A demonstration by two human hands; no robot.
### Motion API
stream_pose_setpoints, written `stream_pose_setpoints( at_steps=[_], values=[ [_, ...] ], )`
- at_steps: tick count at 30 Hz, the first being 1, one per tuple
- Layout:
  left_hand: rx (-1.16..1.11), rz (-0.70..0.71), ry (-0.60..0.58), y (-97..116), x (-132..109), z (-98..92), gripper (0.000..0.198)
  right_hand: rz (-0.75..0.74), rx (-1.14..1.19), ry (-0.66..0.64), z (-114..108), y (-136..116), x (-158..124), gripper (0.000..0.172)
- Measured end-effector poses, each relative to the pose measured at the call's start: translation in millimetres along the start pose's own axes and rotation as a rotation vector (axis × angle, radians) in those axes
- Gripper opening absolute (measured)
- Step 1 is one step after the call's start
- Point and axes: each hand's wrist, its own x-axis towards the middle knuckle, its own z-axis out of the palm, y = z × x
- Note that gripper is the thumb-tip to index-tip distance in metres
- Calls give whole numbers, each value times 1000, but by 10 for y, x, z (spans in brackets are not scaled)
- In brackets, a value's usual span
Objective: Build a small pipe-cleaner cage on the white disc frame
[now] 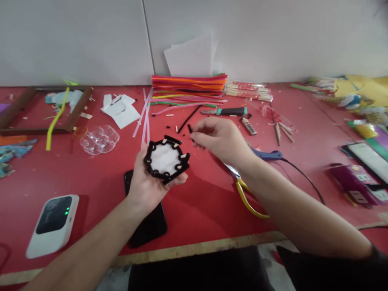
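The left hand [148, 190], palm up, cradles a black-rimmed polygonal piece [165, 159] with a white centre above the red table [203, 214]; rightward, a short black strip [190, 128] is pinched in the fingertips of the right hand [221, 139].

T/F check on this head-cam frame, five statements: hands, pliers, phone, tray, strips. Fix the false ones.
1. The right hand is holding the yellow-handled pliers. False: it pinches a short black piece; the pliers lie on the red table.
2. The left hand holds a black-edged piece with a white centre. True.
3. The black phone is partly hidden by the left hand and arm. True.
4. The clear flower-shaped tray sits inside the brown frame. False: it lies outside, to the frame's right.
5. The bundle of coloured strips lies at the table's far side, near the wall. True.
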Motion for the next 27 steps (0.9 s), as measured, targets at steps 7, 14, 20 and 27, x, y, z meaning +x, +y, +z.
stream_pose_setpoints(
  at_steps=[7,14,20,27],
  values=[
    [70,65,-46,-139,51,-23,42,287,599,-131,-155,33,-421,20],
    [231,64,-26,-171,91,-25,58,331,621,-231,-174,151,-467,16],
    [292,57,-93,-190,92,-53,64,354,608,-269,-192,152,-488,15],
    [310,70,-109,-211,99,-52,62,303,601,-298,-198,140,-485,17]
  ],
)
